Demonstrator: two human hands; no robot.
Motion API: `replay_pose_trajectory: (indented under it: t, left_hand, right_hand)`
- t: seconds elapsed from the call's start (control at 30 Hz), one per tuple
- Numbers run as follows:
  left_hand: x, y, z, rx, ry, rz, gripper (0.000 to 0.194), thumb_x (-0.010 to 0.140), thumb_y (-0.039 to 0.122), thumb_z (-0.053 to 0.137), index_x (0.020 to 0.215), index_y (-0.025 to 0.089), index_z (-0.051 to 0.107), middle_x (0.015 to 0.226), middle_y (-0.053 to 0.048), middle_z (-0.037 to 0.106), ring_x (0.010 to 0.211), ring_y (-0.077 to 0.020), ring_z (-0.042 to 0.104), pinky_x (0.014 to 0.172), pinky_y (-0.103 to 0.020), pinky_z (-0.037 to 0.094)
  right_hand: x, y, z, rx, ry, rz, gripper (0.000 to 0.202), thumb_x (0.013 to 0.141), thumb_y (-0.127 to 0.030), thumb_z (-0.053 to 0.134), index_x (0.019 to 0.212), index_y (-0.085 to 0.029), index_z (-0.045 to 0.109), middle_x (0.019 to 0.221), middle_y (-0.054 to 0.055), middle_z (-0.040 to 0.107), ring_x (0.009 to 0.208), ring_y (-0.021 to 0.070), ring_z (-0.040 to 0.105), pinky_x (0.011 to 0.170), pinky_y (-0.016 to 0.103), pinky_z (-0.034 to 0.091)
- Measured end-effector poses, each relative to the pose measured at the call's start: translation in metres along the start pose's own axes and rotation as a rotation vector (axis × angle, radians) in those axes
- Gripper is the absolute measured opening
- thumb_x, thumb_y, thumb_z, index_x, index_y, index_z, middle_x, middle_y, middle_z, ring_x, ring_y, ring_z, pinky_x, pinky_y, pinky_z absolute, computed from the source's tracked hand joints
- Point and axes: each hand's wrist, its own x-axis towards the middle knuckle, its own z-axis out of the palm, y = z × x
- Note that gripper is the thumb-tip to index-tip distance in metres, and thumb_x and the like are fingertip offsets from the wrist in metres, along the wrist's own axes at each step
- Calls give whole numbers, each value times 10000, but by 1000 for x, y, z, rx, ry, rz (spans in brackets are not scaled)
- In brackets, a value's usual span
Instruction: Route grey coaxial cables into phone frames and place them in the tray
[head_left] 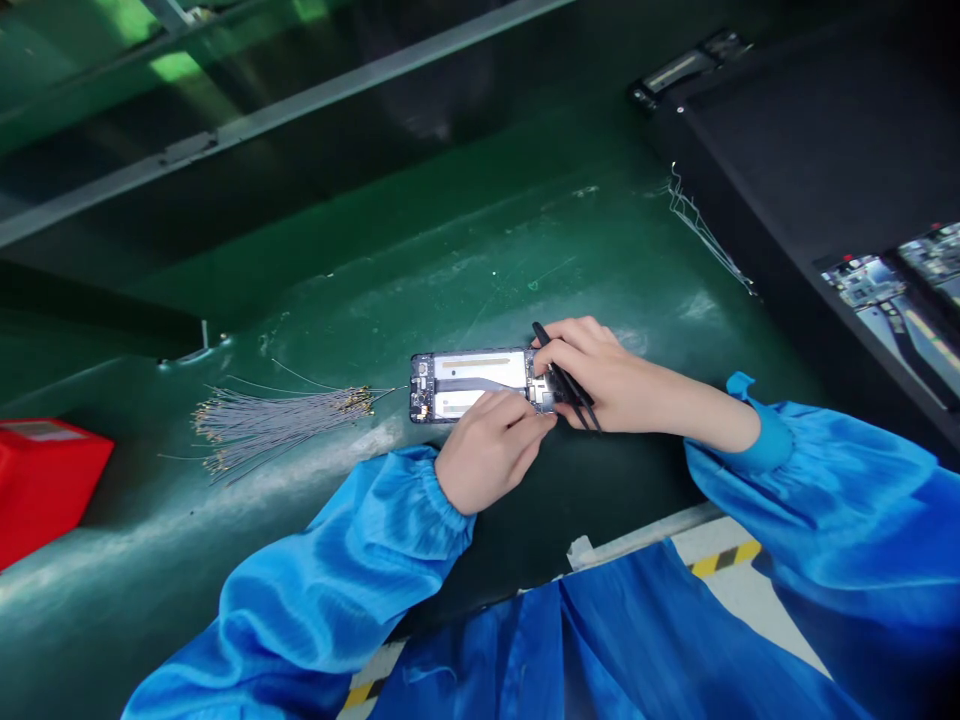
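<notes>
An opened phone point(480, 385) lies on the green mat in front of me, its inner parts and battery area facing up. My left hand point(491, 450) rests over its near edge, with fingers curled and pressed together at the right end; what they pinch is hidden. Black tweezers point(577, 395) are tucked in my right hand point(596, 370), slanting across the palm. The thumb and fingers of that hand touch the phone's right end, close to the left fingertips. Left of the phone lies a bundle of thin grey cables point(285, 425) with small gold-coloured ends.
A red bin point(52, 480) stands at the far left. Several loose thin cables point(705, 235) lie beside a black tray point(817, 130) on the right, which holds opened phones point(892, 310). Another phone part point(690, 70) sits at its far corner. A metal-edged shelf point(300, 110) runs along the back.
</notes>
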Motion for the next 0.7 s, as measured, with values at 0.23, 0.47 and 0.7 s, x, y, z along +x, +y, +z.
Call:
replay_pose_trajectory:
  t: [0.23,0.47,0.7]
  left_hand:
    - [1,-9,-8,87,-61,82,211,859,168,424,959,152,608,753,-43,571,717,-152,488,642,-288,396]
    - [-3,-30,-19,-64,-71,109,253,856,137,414,975,164,635,754,-36,546,707,-116,495,671,-234,425]
    - [-4,-33,-16,-50,-44,126,260,852,129,408,938,169,650,745,-31,528,682,-102,489,646,-212,427]
  right_hand:
    - [3,-2,0,-61,-42,33,327,668,-173,512,978,-210,416,1093,101,387,948,257,357,744,372,344]
    - [-2,4,2,11,-14,25,335,708,-248,562,997,-220,394,1131,95,384,1018,257,342,812,383,331]
    - [4,-2,3,-35,-10,59,323,707,-276,571,976,-217,401,1075,94,394,1007,263,340,791,367,328]
